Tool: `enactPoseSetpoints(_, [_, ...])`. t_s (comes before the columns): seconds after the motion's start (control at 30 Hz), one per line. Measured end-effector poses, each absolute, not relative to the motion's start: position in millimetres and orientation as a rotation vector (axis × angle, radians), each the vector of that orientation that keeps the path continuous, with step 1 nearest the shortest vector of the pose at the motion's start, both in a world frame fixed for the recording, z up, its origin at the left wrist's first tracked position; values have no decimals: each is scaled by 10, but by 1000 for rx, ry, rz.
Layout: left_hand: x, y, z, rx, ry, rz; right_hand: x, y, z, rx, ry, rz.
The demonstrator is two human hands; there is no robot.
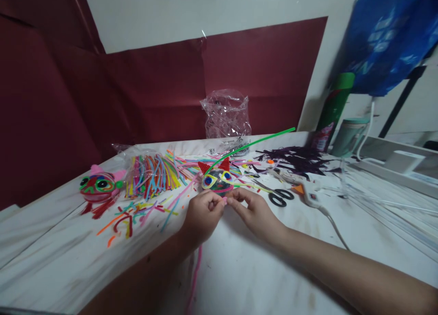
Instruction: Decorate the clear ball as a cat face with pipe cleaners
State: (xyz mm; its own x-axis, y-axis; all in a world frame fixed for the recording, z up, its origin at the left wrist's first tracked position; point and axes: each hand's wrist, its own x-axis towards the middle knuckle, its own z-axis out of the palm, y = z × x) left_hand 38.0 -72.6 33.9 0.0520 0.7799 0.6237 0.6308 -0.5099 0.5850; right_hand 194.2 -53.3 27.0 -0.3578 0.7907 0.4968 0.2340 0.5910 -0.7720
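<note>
While a big-eyed, red-eared figure point(219, 183) sits just beyond on the white table point(246, 278), the left hand point(204, 212) and right hand point(256, 214) pinch a pink fuzzy stem point(225, 200) between their fingertips.

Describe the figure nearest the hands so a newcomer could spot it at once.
On the white table, look beyond the left hand and right hand. The figure there has red ears; unlike the pink-topped figure far left, its eyes have blue centres.

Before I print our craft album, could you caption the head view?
Left hand and right hand hold a pink strip before a red-eared figure, scissors at right.
</note>
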Motion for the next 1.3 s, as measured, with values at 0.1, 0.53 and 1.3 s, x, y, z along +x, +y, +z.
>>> enactPoseSetpoints(0.1, [321,-698,334,2606,1374,1382,2002,-471,280,-702,-2175,186])
enactPoseSetpoints(0.53, [350,-748,396,2032,1291,1410,1940,-610,342,-872,-1763,860])
enactPoseSetpoints(1.3, [337,-717,356,2157,1336,1424,1992,-563,336,-781,-1992,353])
